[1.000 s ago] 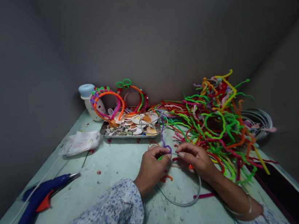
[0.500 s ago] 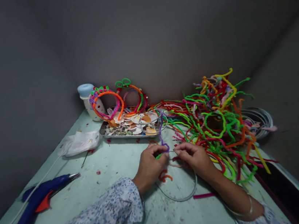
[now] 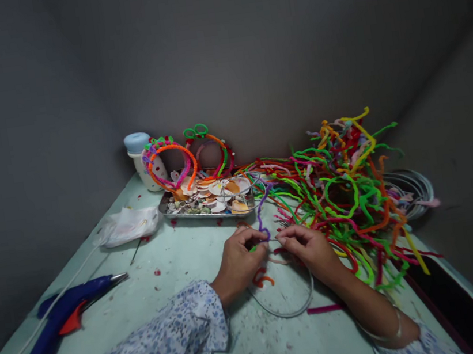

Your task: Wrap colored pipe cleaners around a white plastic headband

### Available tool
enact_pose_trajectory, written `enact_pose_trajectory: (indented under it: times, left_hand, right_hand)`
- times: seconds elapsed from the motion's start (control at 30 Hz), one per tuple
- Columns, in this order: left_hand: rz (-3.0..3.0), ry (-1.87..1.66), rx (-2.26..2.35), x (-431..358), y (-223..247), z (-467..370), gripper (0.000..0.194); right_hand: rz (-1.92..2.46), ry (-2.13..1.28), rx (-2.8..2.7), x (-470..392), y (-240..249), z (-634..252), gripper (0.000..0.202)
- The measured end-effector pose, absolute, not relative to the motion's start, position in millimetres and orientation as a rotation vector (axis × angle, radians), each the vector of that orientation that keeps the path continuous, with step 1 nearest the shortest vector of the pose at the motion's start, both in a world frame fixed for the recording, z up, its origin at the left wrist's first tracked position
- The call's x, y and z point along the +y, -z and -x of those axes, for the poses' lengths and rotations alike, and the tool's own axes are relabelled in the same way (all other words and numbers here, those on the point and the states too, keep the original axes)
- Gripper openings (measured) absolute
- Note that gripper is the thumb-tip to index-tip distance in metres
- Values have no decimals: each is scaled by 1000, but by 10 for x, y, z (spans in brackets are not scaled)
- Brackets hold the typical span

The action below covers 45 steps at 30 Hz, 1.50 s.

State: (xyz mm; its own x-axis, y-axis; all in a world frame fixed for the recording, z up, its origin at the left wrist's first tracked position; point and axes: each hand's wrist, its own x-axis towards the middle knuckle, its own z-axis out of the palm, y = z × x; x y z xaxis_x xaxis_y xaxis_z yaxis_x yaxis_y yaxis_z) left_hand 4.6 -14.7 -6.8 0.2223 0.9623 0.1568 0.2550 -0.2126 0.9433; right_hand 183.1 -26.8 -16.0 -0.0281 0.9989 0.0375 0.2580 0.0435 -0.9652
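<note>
My left hand [image 3: 242,257] pinches a purple pipe cleaner [image 3: 259,214] against a thin grey wire ring [image 3: 289,315]. The pipe cleaner curls once at my fingertips, and its free end rises and leans to the right. A bit of green shows beneath the left fingers. Across a small gap, my right hand [image 3: 309,248] is closed, thumb and forefinger pinching the same ring at its top. The lower part of the ring hangs in a loop below both hands. On the table behind it lie a short orange pipe cleaner [image 3: 264,281] and a magenta piece [image 3: 323,309].
Colourful pipe cleaners [image 3: 338,187] heap at the right, beside a wire coil [image 3: 421,187]. A metal tray [image 3: 207,218] of shells stands at the back with fuzzy headbands [image 3: 193,153]. To the left are a blue glue gun [image 3: 43,336], a plastic bag [image 3: 132,225] and a lidded bottle [image 3: 136,141].
The purple pipe cleaner's free end has swung to the right. Both hands keep nearly the same grip on the ring, and the whole view has shifted slightly.
</note>
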Motion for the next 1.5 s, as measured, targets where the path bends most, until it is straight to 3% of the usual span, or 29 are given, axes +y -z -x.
enact_pose_trajectory:
  times: [1.5]
  left_hand:
    - [-1677, -1096, 1171, -160, 77, -61, 17]
  right_hand:
    - [1362, -1141, -1405, -247, 146, -1821, 25]
